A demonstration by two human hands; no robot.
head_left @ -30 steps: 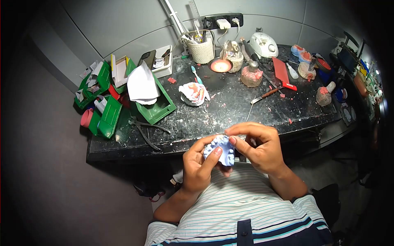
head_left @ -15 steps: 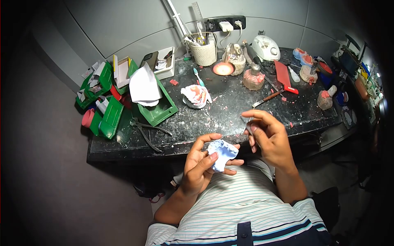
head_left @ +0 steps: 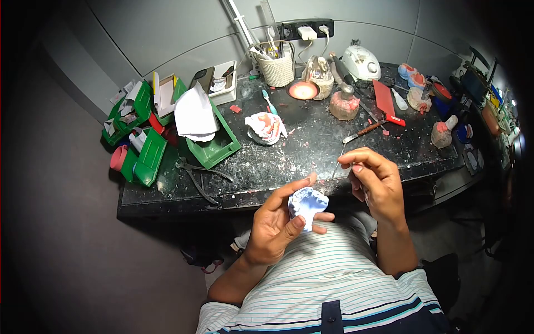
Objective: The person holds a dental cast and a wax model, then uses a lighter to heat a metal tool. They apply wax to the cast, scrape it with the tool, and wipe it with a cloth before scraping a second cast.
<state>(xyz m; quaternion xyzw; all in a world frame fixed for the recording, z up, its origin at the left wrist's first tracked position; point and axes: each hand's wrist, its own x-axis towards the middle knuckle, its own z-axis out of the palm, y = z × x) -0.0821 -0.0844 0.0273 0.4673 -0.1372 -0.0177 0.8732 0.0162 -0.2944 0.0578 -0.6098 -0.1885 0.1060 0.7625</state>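
My left hand [head_left: 272, 228] is wrapped around a pale blue dental cast [head_left: 307, 207], thumb on its near edge and fingers behind it. The cast's row of teeth faces up and away from me, just in front of the bench edge. To the right, my right hand [head_left: 378, 186] pinches a thin metal instrument [head_left: 337, 168] between thumb and fingers. Its slim tip points down and left, apart from the cast; most of the handle is hidden in the hand.
On the black bench [head_left: 267, 167] lie pliers [head_left: 197, 178], a pink-and-white cast [head_left: 266, 128], a toothbrush [head_left: 269, 102] and a wooden-handled knife [head_left: 362, 133]. Green bins [head_left: 214, 153] stand left. A wax pot [head_left: 303, 90], flask-shaped burner [head_left: 344, 104] and white machine [head_left: 361, 63] sit behind.
My left hand has shifted slightly right and turned the cast a little. My right hand has moved a little right, and more of the instrument's thin tip shows.
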